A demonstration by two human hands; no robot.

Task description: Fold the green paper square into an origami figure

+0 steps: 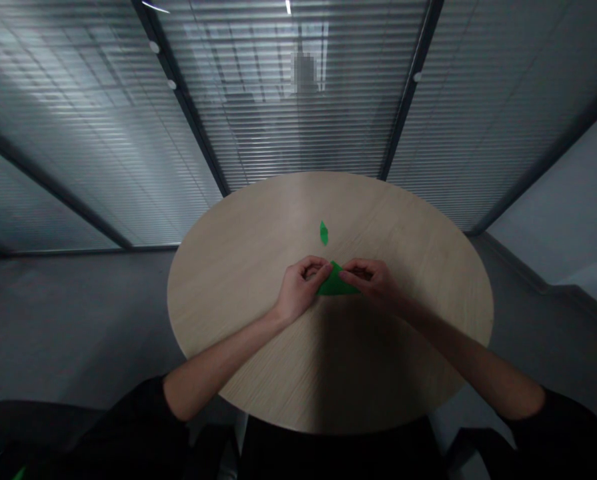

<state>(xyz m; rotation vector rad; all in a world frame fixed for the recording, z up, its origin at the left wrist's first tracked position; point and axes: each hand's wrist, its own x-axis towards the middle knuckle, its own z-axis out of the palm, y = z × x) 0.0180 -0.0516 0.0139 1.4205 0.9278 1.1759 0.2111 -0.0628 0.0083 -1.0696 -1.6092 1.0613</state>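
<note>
A green sheet of paper, folded into a roughly triangular shape, lies low over the middle of the table between my hands. My left hand pinches its upper left side between thumb and fingers. On the other side, my right hand grips the right slanting edge with thumb and forefinger. The paper's peak shows between the two thumbs, and its long straight edge faces me. Just beyond my hands rests a small, narrow green paper piece, pointed at both ends, with neither hand touching it.
The round wooden table carries both paper pieces, and my shadow falls across its near side. Behind it stand glass panels with blinds in dark frames. A white wall rises at the right, above grey floor.
</note>
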